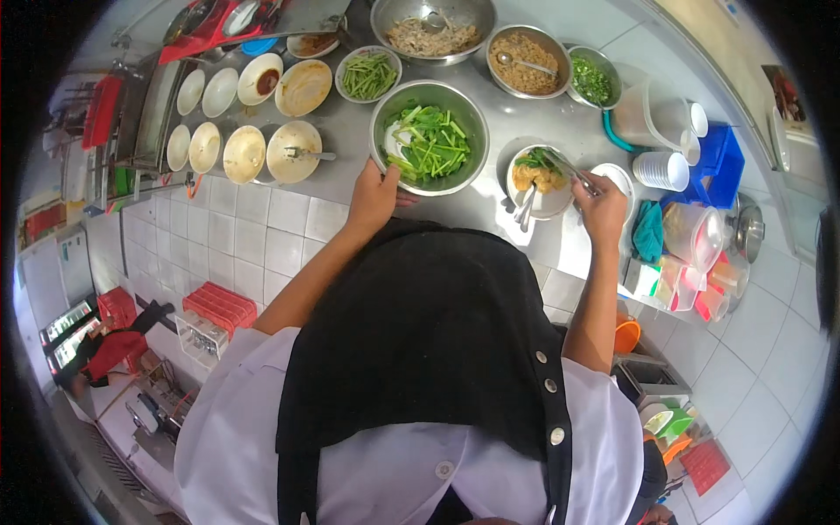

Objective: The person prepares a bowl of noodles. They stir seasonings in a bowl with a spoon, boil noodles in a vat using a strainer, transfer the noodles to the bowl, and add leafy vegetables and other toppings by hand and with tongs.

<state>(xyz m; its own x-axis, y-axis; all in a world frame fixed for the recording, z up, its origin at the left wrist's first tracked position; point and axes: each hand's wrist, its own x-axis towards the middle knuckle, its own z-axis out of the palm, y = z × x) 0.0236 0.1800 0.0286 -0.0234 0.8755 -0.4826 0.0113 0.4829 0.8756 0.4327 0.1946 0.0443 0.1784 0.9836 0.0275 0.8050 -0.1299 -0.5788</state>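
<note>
My left hand (377, 190) grips the near rim of a steel mixing bowl (482, 147) of cut leafy greens (436, 147). A white patch, perhaps a small dish, shows among the greens. In my right hand (604, 203) are metal tongs (577, 172), their tips at dark greens (538, 157) in a white bowl (556, 205). Yellowish noodles (537, 177) lie below these greens. Metal cutlery (524, 210) rests in the same bowl, handles over its near rim. Whether the tongs' tips are closed on the greens is too small to tell.
Bowls of shredded topping (433, 39), minced topping (522, 65), chopped green herbs (590, 80) and green beans (369, 75) line the steel counter's back. Several cream bowls (244, 154), some soiled, stand left. Stacked white cups (661, 172), a teal cloth (648, 230) and plastic tubs (689, 233) are right.
</note>
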